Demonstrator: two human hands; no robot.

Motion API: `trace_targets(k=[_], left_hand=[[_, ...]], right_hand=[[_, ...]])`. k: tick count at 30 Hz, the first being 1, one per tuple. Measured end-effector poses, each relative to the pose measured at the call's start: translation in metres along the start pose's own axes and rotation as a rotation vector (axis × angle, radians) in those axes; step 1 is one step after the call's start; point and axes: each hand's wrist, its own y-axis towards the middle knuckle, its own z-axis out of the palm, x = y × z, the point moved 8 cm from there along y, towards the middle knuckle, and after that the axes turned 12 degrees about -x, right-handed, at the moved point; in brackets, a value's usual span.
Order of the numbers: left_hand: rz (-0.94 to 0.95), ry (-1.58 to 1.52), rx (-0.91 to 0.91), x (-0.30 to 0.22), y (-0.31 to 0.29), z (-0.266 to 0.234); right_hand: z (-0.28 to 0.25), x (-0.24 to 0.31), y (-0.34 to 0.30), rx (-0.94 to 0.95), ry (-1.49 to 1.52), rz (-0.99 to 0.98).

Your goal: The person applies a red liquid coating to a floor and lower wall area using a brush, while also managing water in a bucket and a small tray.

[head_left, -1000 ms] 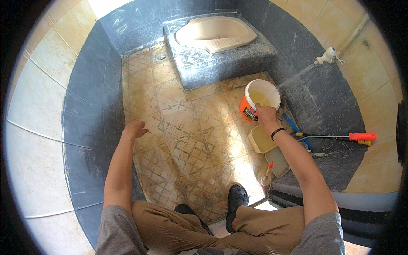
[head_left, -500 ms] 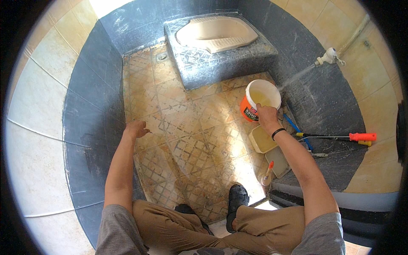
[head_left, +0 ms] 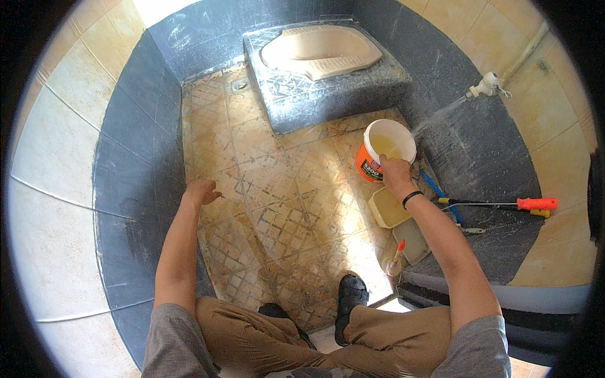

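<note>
An orange and white bucket (head_left: 363, 165) stands on the tiled floor to my right, with yellowish water (head_left: 382, 145) inside. My right hand (head_left: 396, 174) is closed on its near rim, fingers over the edge. Beyond it, a white wall tap (head_left: 487, 85) sprays water toward the bucket. My left hand (head_left: 202, 191) hangs near the dark left wall, loosely bent, with fingers apart and nothing seen in it. Beside my right wrist is a pale rectangular tub (head_left: 380, 216) holding yellowish liquid, partly hidden by my forearm.
A squat toilet (head_left: 328, 66) sits on a raised dark step at the back. A floor drain (head_left: 239, 85) lies left of it. On the right are a red-handled tool (head_left: 537, 203), a blue tool (head_left: 433, 183), a grey tray (head_left: 414, 246) and a red-tipped brush (head_left: 400, 249).
Little differs. The bucket and my right hand on its rim have shifted very slightly; my left hand stays in place and the tap keeps spraying.
</note>
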Motion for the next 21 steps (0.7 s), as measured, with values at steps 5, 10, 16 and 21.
trace_targets(k=[5,10,16,21], left_hand=[[-0.017,-0.017,-0.019,-0.003,-0.004,-0.006],[-0.031,-0.023,-0.032,-0.005,-0.007,-0.013],[-0.028,-0.037,-0.058,0.001,-0.005,-0.007],[-0.012,-0.048,-0.073,-0.001,-0.005,-0.007]], right_hand=[[0.000,0.000,-0.002,-0.005,0.026,-0.008],[0.003,-0.002,-0.001,-0.028,0.014,0.013],[-0.004,0.002,-0.002,-0.035,0.015,-0.022],[0.002,0.001,-0.001,-0.018,-0.001,-0.024]])
